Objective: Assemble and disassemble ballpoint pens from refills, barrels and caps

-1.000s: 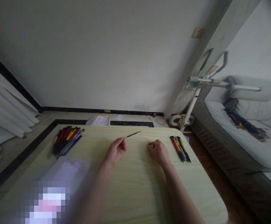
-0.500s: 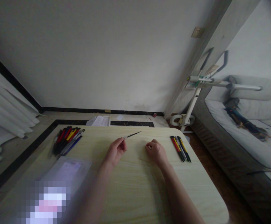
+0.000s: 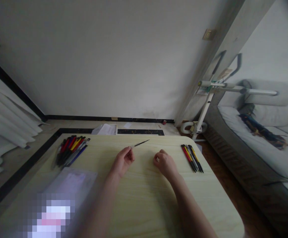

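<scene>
My left hand [image 3: 124,161], left of the table's middle, pinches the end of a slim pen refill [image 3: 141,143]. The refill is pale near the fingers and dark toward its thin tip, which points right and away from me. Across a gap to the right, my right hand [image 3: 165,162] is closed, its fingers curled in; whatever they may hold is hidden. Beyond it, several pens [image 3: 192,158] in red, yellow, grey and black lie side by side. A pile of mixed pens [image 3: 71,150] lies at the far left of the table.
The light wood table [image 3: 144,201] has rounded corners. A clear plastic bag [image 3: 71,181], partly pixelated, lies at the front left. Past the far edge is a white box [image 3: 105,129] on the floor. Exercise equipment [image 3: 204,109] and a sofa [image 3: 263,145] stand to the right.
My right hand has shifted slightly left and its wrist has turned a little. The left hand keeps its pinch on the refill, almost still.
</scene>
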`<state>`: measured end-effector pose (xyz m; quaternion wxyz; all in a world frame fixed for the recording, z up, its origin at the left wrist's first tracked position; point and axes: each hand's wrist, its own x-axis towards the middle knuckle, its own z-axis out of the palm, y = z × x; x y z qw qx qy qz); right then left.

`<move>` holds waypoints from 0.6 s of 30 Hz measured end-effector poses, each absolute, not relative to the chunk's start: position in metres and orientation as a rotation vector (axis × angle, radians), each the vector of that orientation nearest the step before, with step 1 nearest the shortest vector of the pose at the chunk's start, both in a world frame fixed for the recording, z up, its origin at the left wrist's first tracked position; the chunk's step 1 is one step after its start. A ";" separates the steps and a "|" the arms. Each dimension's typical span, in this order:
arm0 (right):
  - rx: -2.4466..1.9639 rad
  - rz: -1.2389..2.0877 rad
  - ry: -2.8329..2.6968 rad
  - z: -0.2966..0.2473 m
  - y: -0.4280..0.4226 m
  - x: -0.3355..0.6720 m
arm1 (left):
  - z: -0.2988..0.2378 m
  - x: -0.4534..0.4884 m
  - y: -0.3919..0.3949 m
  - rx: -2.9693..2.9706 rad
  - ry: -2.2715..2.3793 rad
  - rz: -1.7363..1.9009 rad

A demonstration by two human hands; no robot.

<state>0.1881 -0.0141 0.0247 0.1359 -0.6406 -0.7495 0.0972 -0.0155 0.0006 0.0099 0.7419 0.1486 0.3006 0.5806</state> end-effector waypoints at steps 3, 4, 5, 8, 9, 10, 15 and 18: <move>-1.891 0.326 -2.210 0.027 -0.015 0.184 | 0.009 -0.017 0.001 0.307 0.629 1.276; -1.907 0.339 -2.221 0.028 -0.015 0.183 | 0.009 -0.017 0.001 0.300 0.622 1.275; -1.921 0.350 -2.233 0.030 -0.015 0.182 | 0.009 -0.018 0.002 0.294 0.619 1.273; -1.944 0.368 -2.258 0.033 -0.017 0.178 | 0.008 -0.019 0.002 0.296 0.610 1.266; -1.951 0.368 -2.262 0.034 -0.017 0.176 | 0.008 -0.019 0.002 0.300 0.609 1.264; -1.957 0.373 -2.268 0.035 -0.018 0.175 | 0.009 -0.019 0.002 0.303 0.609 1.264; -1.999 0.383 -2.299 0.038 -0.019 0.169 | 0.009 -0.019 0.002 0.301 0.609 1.269; -2.002 0.360 -2.316 0.037 -0.019 0.167 | 0.009 -0.019 0.001 0.301 0.600 1.272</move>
